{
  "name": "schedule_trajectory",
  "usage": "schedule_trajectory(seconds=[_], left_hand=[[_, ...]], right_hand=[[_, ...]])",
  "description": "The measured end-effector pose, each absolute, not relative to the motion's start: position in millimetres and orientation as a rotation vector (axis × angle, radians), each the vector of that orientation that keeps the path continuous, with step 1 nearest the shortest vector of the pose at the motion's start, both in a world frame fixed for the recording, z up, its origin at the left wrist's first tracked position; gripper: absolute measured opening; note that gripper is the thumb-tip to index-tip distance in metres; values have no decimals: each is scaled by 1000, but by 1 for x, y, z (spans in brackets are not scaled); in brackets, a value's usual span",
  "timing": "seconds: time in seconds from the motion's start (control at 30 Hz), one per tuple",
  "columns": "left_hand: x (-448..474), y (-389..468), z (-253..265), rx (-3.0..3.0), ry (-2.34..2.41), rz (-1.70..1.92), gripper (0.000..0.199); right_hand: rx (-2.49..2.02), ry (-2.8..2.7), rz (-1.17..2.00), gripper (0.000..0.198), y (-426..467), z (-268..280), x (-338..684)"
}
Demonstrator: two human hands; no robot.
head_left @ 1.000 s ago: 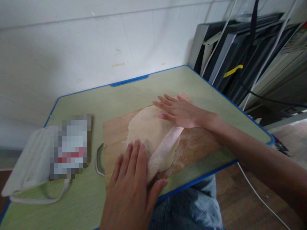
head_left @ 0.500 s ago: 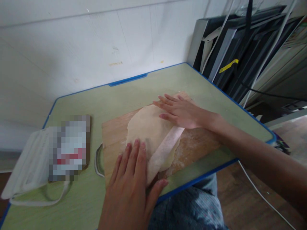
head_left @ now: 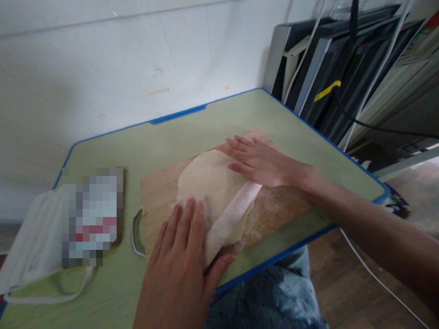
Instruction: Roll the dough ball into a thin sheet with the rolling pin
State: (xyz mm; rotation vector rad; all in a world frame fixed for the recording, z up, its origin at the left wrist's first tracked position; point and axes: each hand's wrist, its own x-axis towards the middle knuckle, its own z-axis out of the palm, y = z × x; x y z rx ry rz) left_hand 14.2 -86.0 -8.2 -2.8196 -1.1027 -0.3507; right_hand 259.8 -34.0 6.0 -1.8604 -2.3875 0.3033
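A pale, flour-dusted rolling pin [head_left: 231, 217] lies slantwise across a flattened sheet of dough [head_left: 206, 176]. The dough rests on a wooden board [head_left: 157, 183] with a metal handle [head_left: 136, 233] at its left end. My left hand [head_left: 181, 256] lies over the pin's near end, fingers stretched forward above the dough's left edge and thumb out to the side. Over the far end is my right hand [head_left: 255, 160], flat, with fingers spread and pointing left. Both palms hide the ends of the pin.
The board is on a green table [head_left: 113, 151] with a blue rim, against a white wall. At the left are a phone-like object [head_left: 120, 205], its face blurred, and a white face mask [head_left: 34, 242]. Dark panels [head_left: 315, 68] lean beyond the right edge; a white cable [head_left: 377, 276] crosses the floor.
The whole view has shifted slightly, so things appear a little farther left. My hands and the rolling pin keep nearly the same place on the dough.
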Motion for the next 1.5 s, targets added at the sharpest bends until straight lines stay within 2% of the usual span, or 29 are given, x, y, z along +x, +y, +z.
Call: schedule_trajectory(seconds=[0.17,0.4,0.6,0.87,1.1,1.33,1.5], left_hand=[[15,-90,-9,-2845,-1068,-322,66],[19,-94,-6,-2836,-1041,-296,64],[20,-88,-8,-2838,-1174,-339,72],[21,-110,-8,-2799,-1014,-218,67],[21,-82,-2,-2815,-1098,-210,72],[25,-106,-2,-2833,-1041,-240,68],[24,-93,-2,-2846,-1107,-255,71]], right_hand=[[-1834,-2461,371,59,-11,12,253],[-1787,-2381,95,57,-64,-3,271],[-1856,-2438,249,60,-29,5,260],[-1770,-2396,77,55,-69,-2,273],[-1802,-2457,273,61,-37,4,263],[-1804,-2385,63,55,-74,-1,272],[-1834,-2413,167,58,-54,1,266]])
